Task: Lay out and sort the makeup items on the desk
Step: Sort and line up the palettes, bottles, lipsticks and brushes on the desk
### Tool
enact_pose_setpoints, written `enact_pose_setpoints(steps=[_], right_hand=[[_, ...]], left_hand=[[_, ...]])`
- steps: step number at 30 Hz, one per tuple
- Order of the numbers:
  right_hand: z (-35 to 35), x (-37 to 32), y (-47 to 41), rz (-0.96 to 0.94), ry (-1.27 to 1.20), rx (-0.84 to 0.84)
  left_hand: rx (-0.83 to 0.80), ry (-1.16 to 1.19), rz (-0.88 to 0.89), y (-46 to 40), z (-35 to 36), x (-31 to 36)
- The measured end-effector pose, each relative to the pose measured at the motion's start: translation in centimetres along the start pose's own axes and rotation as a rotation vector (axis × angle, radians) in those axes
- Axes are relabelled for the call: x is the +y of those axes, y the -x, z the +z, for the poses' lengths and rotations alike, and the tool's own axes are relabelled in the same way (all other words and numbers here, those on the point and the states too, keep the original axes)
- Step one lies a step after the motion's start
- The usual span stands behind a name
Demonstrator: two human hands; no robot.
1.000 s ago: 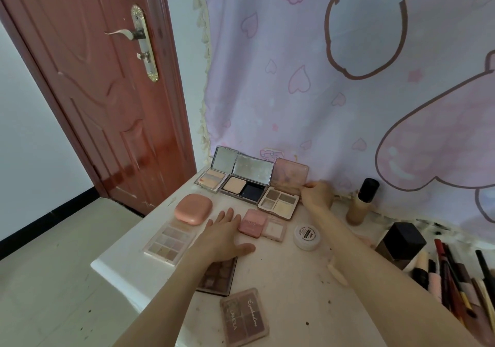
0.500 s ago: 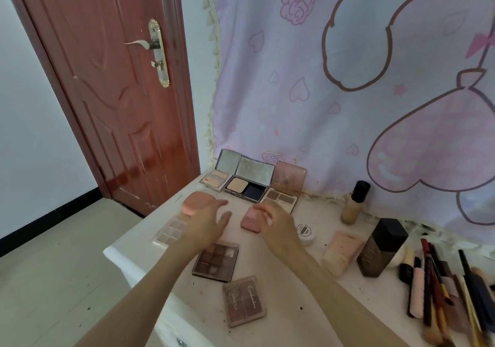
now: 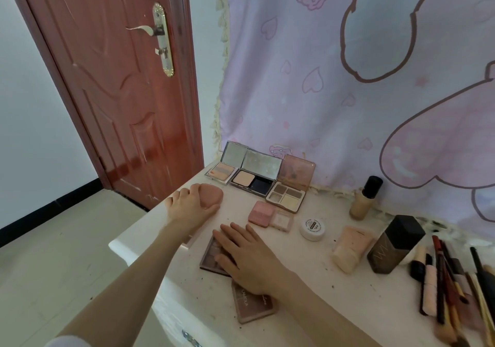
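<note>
Left hand (image 3: pixel 188 207) is curled over the rounded salmon-pink plastic compact (image 3: pixel 211 196) near the left edge of the white bench (image 3: pixel 308 287), fingers wrapped on top and thumb tucked under its near side, so it's properly gripping it; right hand (image 3: pixel 247 255) is flat, fingers straight and slightly spread, pressing down on the dark mauve rectangular eyeshadow palette (image 3: pixel 211 255) toward the front left corner, not curled round anything; its wrist sits over the closed pink lettered palette (image 3: pixel 253 306) right by the front edge.

Along the back edge, propped against the pink cartoon curtain (image 3: pixel 348 92), three open palettes stand touching in a row: a small silver mirrored powder compact (image 3: pixel 223 171), a wider silver one with beige and navy pans (image 3: pixel 254 181), and a rose-lidded four-pan eyeshadow quad (image 3: pixel 288 196); just in front of the quad lies a small pink square blush case (image 3: pixel 261 214) touching a clear glittery square pan (image 3: pixel 281 220).
</note>
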State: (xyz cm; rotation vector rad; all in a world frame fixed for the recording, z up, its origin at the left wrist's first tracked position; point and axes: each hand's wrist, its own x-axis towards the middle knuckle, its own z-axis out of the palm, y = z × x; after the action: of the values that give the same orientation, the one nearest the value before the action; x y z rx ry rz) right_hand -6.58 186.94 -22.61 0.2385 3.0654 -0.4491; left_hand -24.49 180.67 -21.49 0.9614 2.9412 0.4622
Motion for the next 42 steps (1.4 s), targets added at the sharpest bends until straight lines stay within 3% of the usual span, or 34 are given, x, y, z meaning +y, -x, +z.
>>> enact_pose_setpoints(steps=[4, 11, 15, 19, 21, 23, 28, 30, 32, 34, 37, 40, 42], right_hand=[[0.0, 0.1, 0.1, 0.005, 0.024, 0.007], [-0.1, 0.0, 0.6, 0.033, -0.079, 0.074], [-0.3, 0.3, 1.0, 0.127, -0.572, 0.321], [-1.8, 0.3, 1.1, 0.136, -1.348, 0.578], [-2.8, 0.9, 1.3, 0.045, -1.678, 0.539], [-3.3, 1.3, 1.8, -0.027, -1.856, 0.453], [-2.6, 2.0, 2.2, 0.002, -2.024, 0.348], [-2.5, 2.2, 2.2, 0.048, -2.059, 0.358], [-2.3, 2.5, 2.0, 0.131, -2.149, 0.355], [-2.2, 2.8, 2.0, 0.207, -2.215, 0.361], [-2.2, 3.3, 2.0, 0.270, -2.254, 0.386], [-2.1, 3.9, 2.1, 0.242, -2.211, 0.405], [-2.2, 4.2, 2.3, 0.218, -2.054, 0.449]], left_hand=[[0.083, 0.145, -0.004, 0.4, -0.4, 0.7], [0.195, 0.499, 0.139, 5.6, -3.0, 1.0], [0.126, 0.615, 0.208, 8.4, -4.0, 1.1], [0.114, 0.690, 0.254, 10.4, -4.0, 2.7], [0.116, 0.700, 0.269, 10.9, -3.4, 3.7], [0.120, 0.686, 0.276, 11.4, -2.7, 4.6], [0.246, 0.447, 0.320, 11.7, -2.2, 6.2], [0.293, 0.311, 0.424, 11.3, -2.5, 6.1], [0.219, 0.243, 0.550, 10.5, -3.0, 5.6], [0.105, 0.221, 0.659, 10.0, -3.8, 5.2], [0.076, 0.216, 0.760, 9.8, -4.2, 5.8], [0.106, 0.292, 0.740, 10.3, -3.9, 6.9], [0.129, 0.357, 0.707, 10.5, -3.6, 7.4]])
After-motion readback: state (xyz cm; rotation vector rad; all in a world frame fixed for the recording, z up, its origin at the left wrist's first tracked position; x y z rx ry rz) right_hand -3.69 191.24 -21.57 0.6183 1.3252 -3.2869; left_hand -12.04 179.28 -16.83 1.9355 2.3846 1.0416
